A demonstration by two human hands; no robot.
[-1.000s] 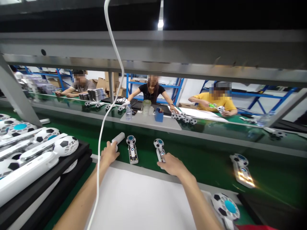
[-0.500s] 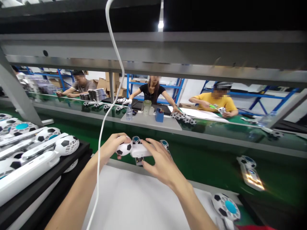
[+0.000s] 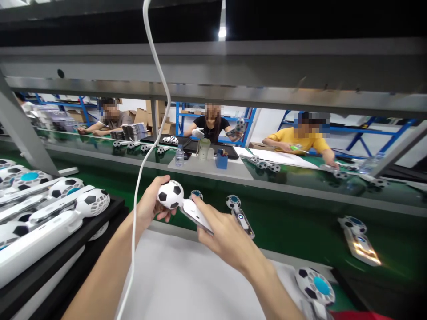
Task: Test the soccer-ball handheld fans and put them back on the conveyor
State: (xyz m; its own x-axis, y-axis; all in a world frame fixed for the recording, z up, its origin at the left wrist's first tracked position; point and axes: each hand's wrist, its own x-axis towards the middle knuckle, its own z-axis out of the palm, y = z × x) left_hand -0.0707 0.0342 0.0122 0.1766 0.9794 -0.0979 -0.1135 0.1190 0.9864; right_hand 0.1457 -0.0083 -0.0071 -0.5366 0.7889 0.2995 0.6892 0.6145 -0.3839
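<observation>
A white handheld fan (image 3: pixel 171 194) with a black-and-white football-patterned head is held up over the near edge of the green bench. My left hand (image 3: pixel 151 202) is closed round the ball head from the left. My right hand (image 3: pixel 222 229) grips the white handle, thumb below and fingers on top, hiding its far end. Just behind my hands another fan (image 3: pixel 196 194) shows only its round blue-centred head. To the right of my right hand, a fan (image 3: pixel 240 217) with an opened handle lies on the green surface.
Football fans (image 3: pixel 93 202) are stacked on a black tray at left. One fan (image 3: pixel 358 240) lies far right, another (image 3: pixel 315 284) nearer. A white cable (image 3: pixel 136 200) hangs before my left forearm. White sheet (image 3: pixel 187 275) lies below. Several co-workers sit opposite, beyond a water bottle (image 3: pixel 179 156).
The fan in my hands has tilted, its handle now sloping down to the right, and its ball head has turned. The fans lying to the right have shifted rightward. Across the bench, a co-worker has raised fans.
</observation>
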